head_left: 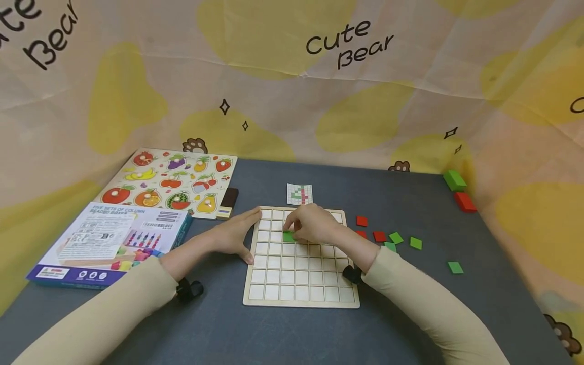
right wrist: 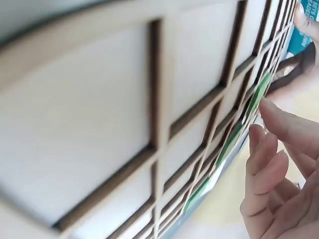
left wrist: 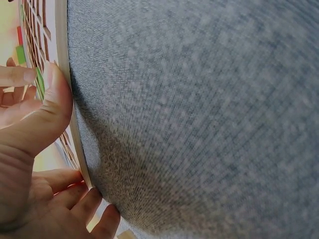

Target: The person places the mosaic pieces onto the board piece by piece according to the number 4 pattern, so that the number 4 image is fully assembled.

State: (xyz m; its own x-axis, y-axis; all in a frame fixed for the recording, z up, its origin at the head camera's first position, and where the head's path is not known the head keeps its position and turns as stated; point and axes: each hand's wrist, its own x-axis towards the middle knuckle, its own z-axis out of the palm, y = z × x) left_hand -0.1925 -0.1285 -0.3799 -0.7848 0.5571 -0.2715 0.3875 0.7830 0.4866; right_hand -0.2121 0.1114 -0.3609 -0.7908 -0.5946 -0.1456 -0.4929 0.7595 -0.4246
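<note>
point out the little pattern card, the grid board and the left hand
pattern card [head_left: 299, 194]: head view, middle of its printed face
grid board [head_left: 302, 263]: head view, a bare white square
left hand [head_left: 230, 235]: head view, back of the hand

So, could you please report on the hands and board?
Left hand touching grid board, left edge. Right hand touching green tile on it. No obstruction seen.

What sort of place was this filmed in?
Likely a tabletop play corner: a "Cute Bear" backdrop behind a grey table that holds a fruit puzzle and a grid board.
</note>
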